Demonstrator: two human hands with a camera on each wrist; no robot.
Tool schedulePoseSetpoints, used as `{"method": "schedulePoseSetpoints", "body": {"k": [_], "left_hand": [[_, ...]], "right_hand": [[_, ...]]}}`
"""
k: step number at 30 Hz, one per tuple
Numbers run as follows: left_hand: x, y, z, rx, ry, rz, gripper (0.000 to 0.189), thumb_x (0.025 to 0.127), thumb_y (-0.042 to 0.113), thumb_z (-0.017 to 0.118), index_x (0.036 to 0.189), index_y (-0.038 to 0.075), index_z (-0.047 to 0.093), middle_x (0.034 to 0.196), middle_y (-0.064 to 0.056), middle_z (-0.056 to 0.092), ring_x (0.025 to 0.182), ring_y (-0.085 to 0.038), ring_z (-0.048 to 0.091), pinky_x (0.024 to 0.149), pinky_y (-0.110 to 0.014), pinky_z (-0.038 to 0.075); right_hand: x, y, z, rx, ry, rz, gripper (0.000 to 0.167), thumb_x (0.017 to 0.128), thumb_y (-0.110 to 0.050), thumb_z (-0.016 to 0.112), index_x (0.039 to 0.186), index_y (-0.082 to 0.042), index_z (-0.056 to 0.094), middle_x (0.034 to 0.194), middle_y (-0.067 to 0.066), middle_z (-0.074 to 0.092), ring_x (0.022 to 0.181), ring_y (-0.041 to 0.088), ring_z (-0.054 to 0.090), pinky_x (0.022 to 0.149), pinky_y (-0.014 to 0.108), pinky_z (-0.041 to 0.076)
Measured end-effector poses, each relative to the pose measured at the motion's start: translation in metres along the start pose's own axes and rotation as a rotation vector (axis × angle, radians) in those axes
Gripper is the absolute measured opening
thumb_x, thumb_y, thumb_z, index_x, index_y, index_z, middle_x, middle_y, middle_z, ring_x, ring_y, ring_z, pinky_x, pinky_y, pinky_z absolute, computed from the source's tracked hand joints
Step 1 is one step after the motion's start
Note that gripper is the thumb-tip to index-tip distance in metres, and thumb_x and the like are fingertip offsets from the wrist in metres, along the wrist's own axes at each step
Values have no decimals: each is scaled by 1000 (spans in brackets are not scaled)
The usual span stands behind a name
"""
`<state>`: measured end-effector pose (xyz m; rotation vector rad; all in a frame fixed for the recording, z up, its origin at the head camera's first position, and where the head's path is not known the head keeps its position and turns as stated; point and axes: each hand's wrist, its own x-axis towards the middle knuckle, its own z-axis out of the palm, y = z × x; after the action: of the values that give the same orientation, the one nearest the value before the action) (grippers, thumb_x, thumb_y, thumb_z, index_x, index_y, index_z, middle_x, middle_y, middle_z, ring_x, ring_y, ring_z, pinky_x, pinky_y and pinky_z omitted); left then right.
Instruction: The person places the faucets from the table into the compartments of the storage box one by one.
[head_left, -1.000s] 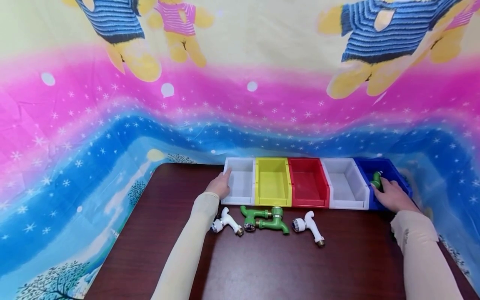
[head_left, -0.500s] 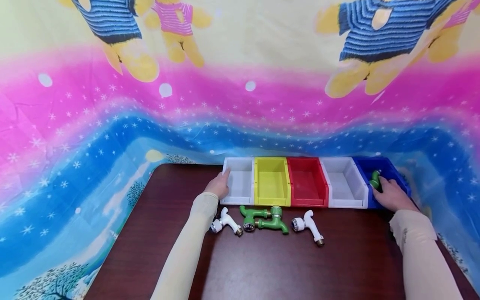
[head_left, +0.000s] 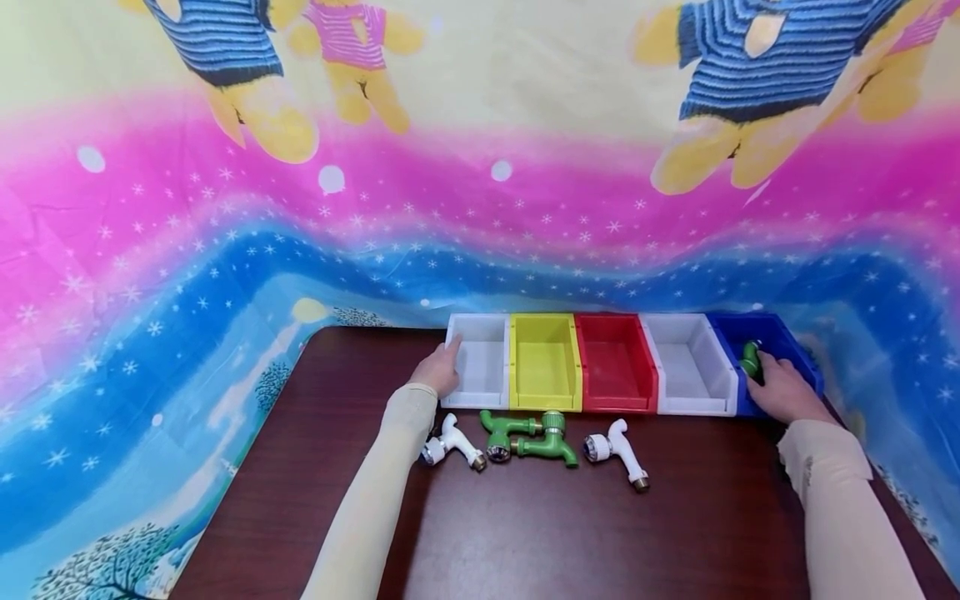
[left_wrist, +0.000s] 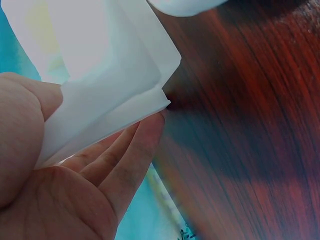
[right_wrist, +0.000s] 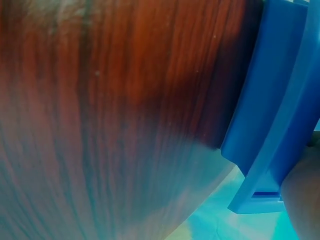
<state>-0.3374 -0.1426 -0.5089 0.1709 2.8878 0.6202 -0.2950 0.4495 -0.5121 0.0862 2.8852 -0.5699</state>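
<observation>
Closest to my head camera, two pale sleeves [head_left: 367, 492] reach across the dark wood-grain table [head_left: 517, 542]. I see a white tap [head_left: 624, 454] lying right of two green taps [head_left: 551, 447], with a second white tap [head_left: 459, 442] beside the left sleeve. Just beyond runs the row of bins: left white bin [head_left: 480, 401], yellow bin [head_left: 546, 403], red bin [head_left: 619, 405], right white bin [head_left: 696, 408], blue bin [head_left: 780, 335]. The left hand [head_left: 438, 373] pinches the left white bin's outer wall, thumb inside, fingers outside. The right hand [head_left: 791, 395] reaches into the blue bin, its fingers at a third green tap [head_left: 749, 358] inside; I cannot tell whether they grip it. Behind hangs a snowflake-print curtain [head_left: 480, 200].
</observation>
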Motion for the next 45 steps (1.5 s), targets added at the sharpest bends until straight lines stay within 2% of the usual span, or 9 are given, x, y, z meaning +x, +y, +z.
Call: {"method": "schedulePoseSetpoints", "body": {"k": [6, 12, 20, 25, 34, 41, 45], "left_hand": [[-5, -1, 0, -3, 6, -3, 72, 103, 3, 51, 167, 16, 21, 163, -22, 38, 135, -38, 56, 112, -50, 49], [-8, -3, 1, -2, 6, -10, 72, 103, 3, 50, 167, 16, 21, 162, -23, 38, 136, -38, 55, 112, -50, 48], [-8, -3, 0, -9, 0, -18, 71, 104, 4, 49, 168, 17, 20, 165, -21, 34, 141, -38, 51, 115, -51, 45], [-8, -3, -1, -22, -5, -23, 72, 104, 4, 49, 168, 19, 19, 167, -22, 31, 142, -39, 49, 116, -52, 44], [-10, -1, -2, -18, 4, -9, 71, 105, 3, 49, 168, 17, 20, 166, -22, 33, 139, -38, 53, 114, -51, 47], [-5, 2, -4, -13, -1, -1, 71, 105, 4, 49, 168, 18, 19, 164, -21, 36, 135, -36, 56, 111, -49, 49], [-3, 1, -2, -11, -10, -6, 73, 104, 4, 49, 168, 19, 18, 165, -20, 36, 138, -35, 54, 113, -48, 47]], "right_hand": [[2, -2, 5, -31, 16, -13, 93, 108, -54, 36, 155, 20, 6, 144, 53, 19, 131, 70, 25, 106, 81, 29], [3, -3, 8, -45, -6, -11, 90, 108, -50, 40, 156, 18, 6, 143, 53, 19, 130, 71, 25, 106, 81, 29], [4, -6, 7, -56, -28, -2, 82, 108, -46, 41, 163, 1, 2, 143, 52, 20, 129, 71, 26, 104, 83, 30], [3, -8, 7, -27, -56, 3, 80, 109, -50, 41, 165, -8, 2, 146, 51, 17, 131, 72, 21, 102, 86, 27], [5, -6, 6, -38, -88, 13, 78, 110, -52, 34, 165, -8, 1, 145, 51, 15, 132, 70, 17, 102, 86, 27], [5, -2, 5, -58, -81, -14, 79, 109, -59, 22, 165, -7, 2, 144, 51, 16, 132, 69, 17, 104, 85, 27], [3, -1, 6, -49, -91, -3, 82, 107, -63, 21, 165, -9, 0, 146, 51, 13, 133, 70, 14, 103, 86, 26]]}}
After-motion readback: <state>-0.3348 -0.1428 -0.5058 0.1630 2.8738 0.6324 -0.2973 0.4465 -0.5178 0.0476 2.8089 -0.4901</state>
